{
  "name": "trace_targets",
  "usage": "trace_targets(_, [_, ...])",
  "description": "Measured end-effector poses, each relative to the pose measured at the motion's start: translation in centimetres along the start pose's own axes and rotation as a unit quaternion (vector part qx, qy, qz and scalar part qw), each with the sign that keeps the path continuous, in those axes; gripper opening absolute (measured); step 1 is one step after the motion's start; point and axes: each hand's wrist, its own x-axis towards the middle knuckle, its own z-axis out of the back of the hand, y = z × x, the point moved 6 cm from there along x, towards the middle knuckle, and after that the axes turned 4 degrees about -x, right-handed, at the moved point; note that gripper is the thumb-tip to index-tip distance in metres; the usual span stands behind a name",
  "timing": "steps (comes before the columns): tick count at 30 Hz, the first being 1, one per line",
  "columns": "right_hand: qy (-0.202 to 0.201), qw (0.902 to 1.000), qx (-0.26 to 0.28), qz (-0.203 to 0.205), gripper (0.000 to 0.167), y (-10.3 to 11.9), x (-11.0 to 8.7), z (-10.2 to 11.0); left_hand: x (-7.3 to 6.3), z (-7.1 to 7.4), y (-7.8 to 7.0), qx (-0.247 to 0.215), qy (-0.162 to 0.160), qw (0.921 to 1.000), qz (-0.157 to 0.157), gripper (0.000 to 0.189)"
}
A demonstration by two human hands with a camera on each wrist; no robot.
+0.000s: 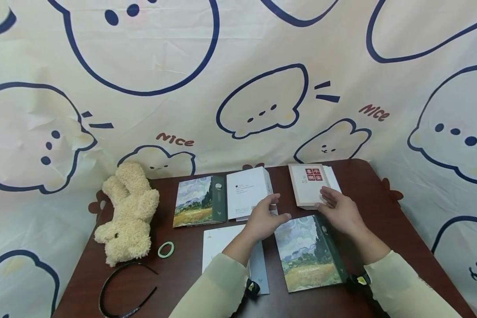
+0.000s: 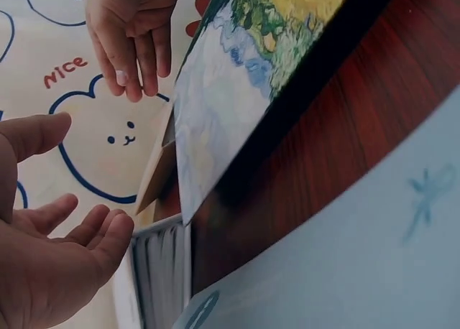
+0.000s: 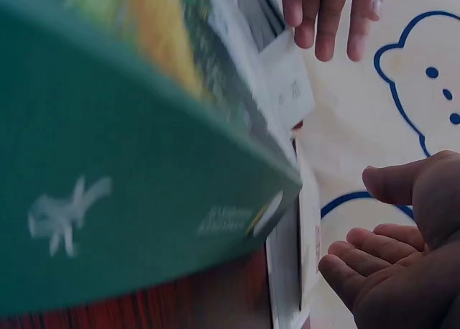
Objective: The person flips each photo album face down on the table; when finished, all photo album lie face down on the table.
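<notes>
Over the table, my left hand (image 1: 262,218) is held with fingers spread and nothing in them, between a white book (image 1: 248,192) and a photo album (image 1: 310,256) with a painted landscape cover. My right hand (image 1: 339,210) hovers by the lower right corner of a cream book (image 1: 304,185) with a red square print; whether it touches is unclear. The album lies below both hands, its green spine (image 3: 144,200) large in the right wrist view. Both the left hand (image 2: 65,250) and the right hand (image 2: 136,34) appear empty in the left wrist view.
A second landscape album (image 1: 194,201) lies at the back left of the books. A pale booklet (image 1: 218,240) is partly hidden by the left forearm. To the left are a plush toy (image 1: 131,212), a green ring (image 1: 166,250) and a black headband (image 1: 103,293). A printed curtain (image 1: 175,115) hangs behind.
</notes>
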Motion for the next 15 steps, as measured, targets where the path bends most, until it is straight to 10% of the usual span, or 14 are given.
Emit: trace_targets(15, [-0.001, 0.9966, -0.069, -0.045, 0.073, -2.9, 1.3, 1.3, 2.0, -2.7, 0.2, -0.019, 0.002, 0.9994, 0.027, 0.072])
